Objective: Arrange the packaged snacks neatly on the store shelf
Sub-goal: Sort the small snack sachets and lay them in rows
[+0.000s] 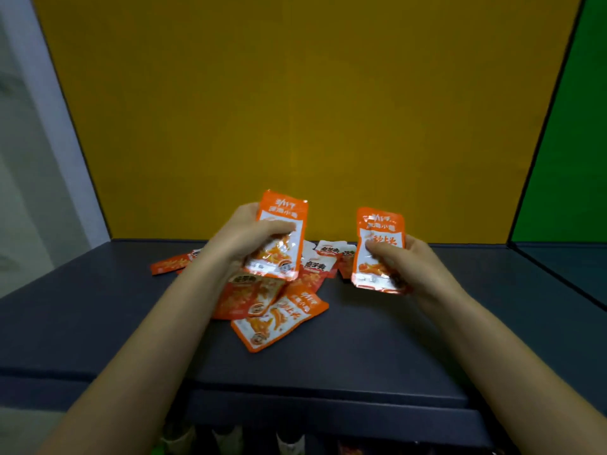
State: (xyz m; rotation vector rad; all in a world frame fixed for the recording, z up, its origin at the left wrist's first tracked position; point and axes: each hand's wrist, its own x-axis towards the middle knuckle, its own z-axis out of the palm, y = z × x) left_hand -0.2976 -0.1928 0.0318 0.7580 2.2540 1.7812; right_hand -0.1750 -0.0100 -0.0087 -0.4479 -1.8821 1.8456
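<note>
Two hands hold up snack packets

Left hand (249,239) grips one orange packet (282,234) upright; right hand (407,267) grips another packet (377,251), above the pile (272,310) on the shelf (377,339), mid-frame.

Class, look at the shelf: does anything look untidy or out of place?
Yes. The snack packets lie in a loose heap on the dark shelf, overlapping at mixed angles, one off to the left. Only the two packets held in the left hand and right hand are upright.

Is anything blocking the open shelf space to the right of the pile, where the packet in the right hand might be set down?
Nothing visible does. The right hand holds its packet above bare shelf; the loose pile lies left of it.
</note>
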